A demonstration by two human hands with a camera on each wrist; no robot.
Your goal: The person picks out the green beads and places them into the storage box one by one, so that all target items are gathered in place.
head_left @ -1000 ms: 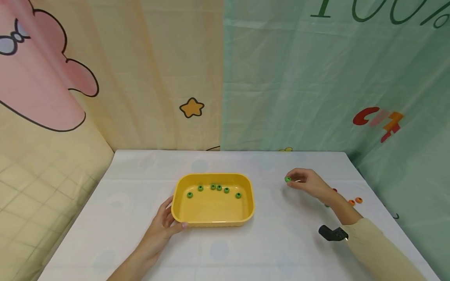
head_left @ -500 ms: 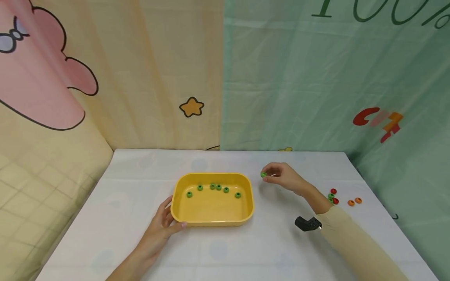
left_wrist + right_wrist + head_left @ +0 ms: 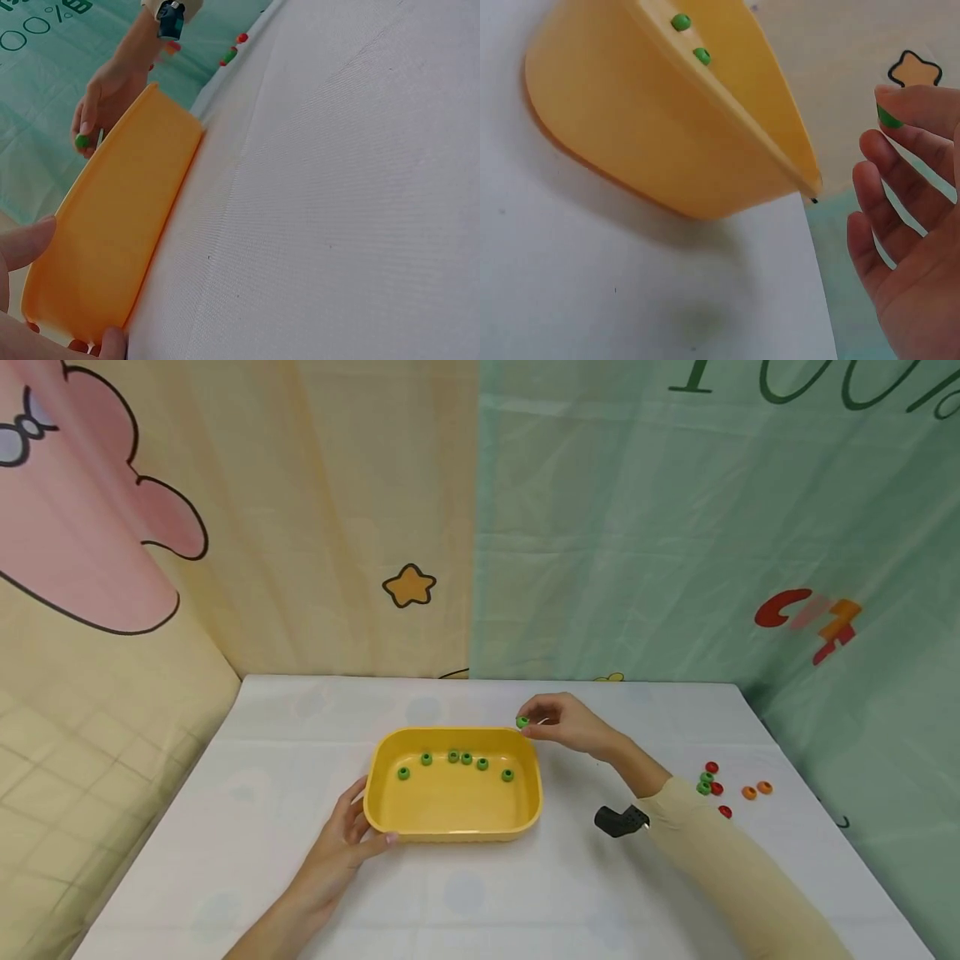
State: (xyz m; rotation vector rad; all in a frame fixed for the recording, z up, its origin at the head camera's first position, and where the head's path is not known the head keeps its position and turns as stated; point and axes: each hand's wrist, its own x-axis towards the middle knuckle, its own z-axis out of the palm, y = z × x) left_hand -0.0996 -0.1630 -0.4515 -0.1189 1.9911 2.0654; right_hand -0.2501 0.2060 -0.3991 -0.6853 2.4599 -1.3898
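Note:
A yellow tray [image 3: 454,837] stands on the white table, with several green beads [image 3: 482,764] lying inside. My left hand [image 3: 337,852] grips its left end, thumb on the near rim and fingers round the side; the left wrist view shows the thumb at the rim of the tray [image 3: 120,217]. My right hand [image 3: 573,725] pinches one green bead [image 3: 522,722] between thumb and index finger, above the tray's far right corner. In the right wrist view the held bead [image 3: 889,117] is partly covered by the thumb of the right hand [image 3: 922,195].
To the right on the table [image 3: 465,902] lie red beads [image 3: 712,767], green beads [image 3: 703,787] and two orange beads [image 3: 764,787]. A black device [image 3: 621,821] is at the right wrist. Printed curtains [image 3: 600,527] hang behind the table.
My right hand has moved left with the green bead, from over the table to the tray's far right corner. More loose beads show on the right. My left hand has kept its grip.

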